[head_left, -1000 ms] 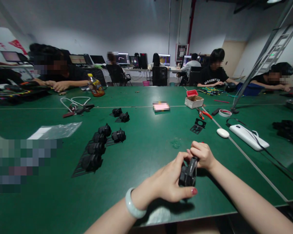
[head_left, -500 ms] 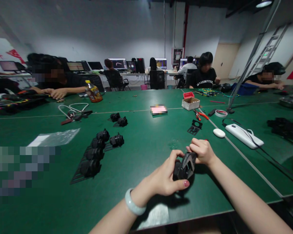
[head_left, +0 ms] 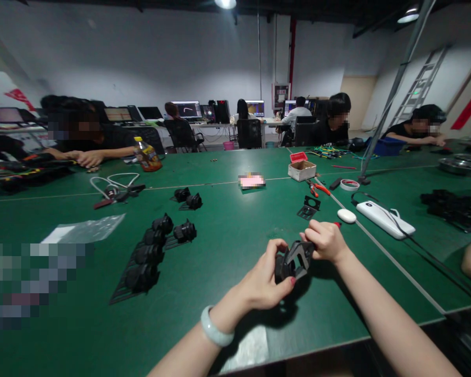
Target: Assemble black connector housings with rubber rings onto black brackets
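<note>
My left hand point(head_left: 265, 277) is wrapped round a black plastic bracket assembly point(head_left: 299, 262) with a rectangular opening, held tilted above the green table. Against the far right side of that assembly is my right hand point(head_left: 325, 241), closed in a fist. A small red end point(head_left: 337, 225) shows just beyond the fist; whatever the fingers grip is otherwise hidden. To the left, several black round parts on slotted plates point(head_left: 143, 254) stand in a row. One more such part point(head_left: 184, 230) sits beside them, and a pair point(head_left: 188, 199) lies farther back. A black plate with a round hole point(head_left: 309, 208) lies beyond my hands.
Orange-handled pliers point(head_left: 317, 188), a small box point(head_left: 302, 170), a tape roll point(head_left: 349, 185), a white oval object point(head_left: 346, 215) and a white power bank point(head_left: 384, 219) with a cable lie to the right. A metal pole point(head_left: 384, 115) rises there. A bottle point(head_left: 147, 155) stands back left. Other people sit around.
The bracket assembly has turned slightly in my hands, so its opening faces me more. The red end shows more beyond my right fist. The whole view has shifted slightly.
</note>
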